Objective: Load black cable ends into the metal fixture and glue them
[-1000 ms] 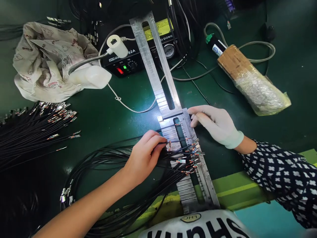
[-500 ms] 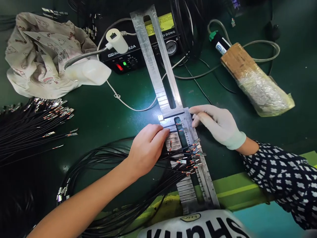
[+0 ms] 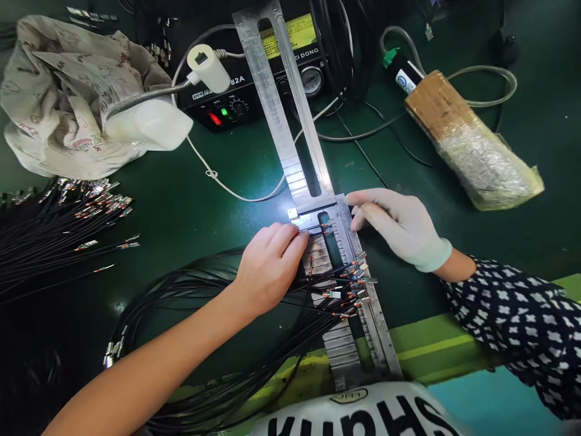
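Observation:
A long slotted metal jig (image 3: 299, 175) lies lengthwise on the green table, with rows of grooves on its left side. My bare left hand (image 3: 272, 266) pinches a black cable (image 3: 313, 232) over the jig. Two wired cable ends (image 3: 327, 227) lie close together over the slot. On the other side, my right hand (image 3: 393, 227), in a white glove, has its fingertips and thumb on the jig's right edge. Several more black cables with exposed coloured wires and small metal connectors (image 3: 361, 281) rest across the jig below my left hand.
A small lamp (image 3: 163, 124) on a flexible neck lights the jig from the left. Behind stands a black control box (image 3: 218, 106) with a gauge. A wrapped block (image 3: 472, 139) lies to the right. Cable bundles (image 3: 104, 206) and a crumpled cloth bag (image 3: 77, 91) are at left.
My left hand has moved slightly up along the jig, and the lower cable end now sits closer to the upper one. My right hand stays at the jig's edge.

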A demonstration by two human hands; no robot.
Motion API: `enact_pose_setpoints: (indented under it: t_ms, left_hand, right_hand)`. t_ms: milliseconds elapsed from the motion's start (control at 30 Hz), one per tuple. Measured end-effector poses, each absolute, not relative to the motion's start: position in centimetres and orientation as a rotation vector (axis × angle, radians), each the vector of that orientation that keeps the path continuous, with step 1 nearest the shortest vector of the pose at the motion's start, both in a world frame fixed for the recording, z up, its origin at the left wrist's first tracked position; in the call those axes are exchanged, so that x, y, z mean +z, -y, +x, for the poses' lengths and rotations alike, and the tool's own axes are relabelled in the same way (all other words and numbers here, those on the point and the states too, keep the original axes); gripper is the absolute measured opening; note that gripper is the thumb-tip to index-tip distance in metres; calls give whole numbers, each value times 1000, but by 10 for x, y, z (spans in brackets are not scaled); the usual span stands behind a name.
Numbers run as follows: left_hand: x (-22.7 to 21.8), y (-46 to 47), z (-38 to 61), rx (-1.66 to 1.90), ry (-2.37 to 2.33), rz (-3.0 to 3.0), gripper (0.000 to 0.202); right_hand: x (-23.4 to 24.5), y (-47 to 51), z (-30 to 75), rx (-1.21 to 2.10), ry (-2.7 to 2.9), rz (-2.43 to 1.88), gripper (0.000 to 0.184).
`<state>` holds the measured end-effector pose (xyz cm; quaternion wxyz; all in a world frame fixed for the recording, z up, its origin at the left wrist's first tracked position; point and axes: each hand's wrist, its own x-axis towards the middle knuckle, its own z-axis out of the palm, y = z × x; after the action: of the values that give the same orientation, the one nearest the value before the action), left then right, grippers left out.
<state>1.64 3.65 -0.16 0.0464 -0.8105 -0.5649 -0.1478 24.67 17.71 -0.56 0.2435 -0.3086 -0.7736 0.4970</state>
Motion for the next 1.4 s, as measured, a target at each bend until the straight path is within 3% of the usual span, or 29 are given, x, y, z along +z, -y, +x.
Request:
enact_pose_setpoints:
  t_ms: [267, 600, 833, 1100, 1400]
  left_hand:
    - [-8, -34, 14, -643, 1793, -2565, 20]
    - [0, -12, 10, -385, 1936, -2477, 37]
    - [1, -9, 6, -495, 2089, -2593, 43]
    - [23, 8, 20, -700, 2269, -2795, 13]
    - [30, 14, 11, -548, 2713, -2860, 22]
  right_hand:
    - [-7, -178, 247, 1342, 2129, -850, 26]
    - [-5, -178, 247, 1340, 2141, -841, 27]
    - [-6, -176, 247, 1326, 2142, -867, 28]
    - [-8, -175, 248, 1325, 2120, -861, 27]
    - [-8, -176, 248, 1324, 2130, -859, 27]
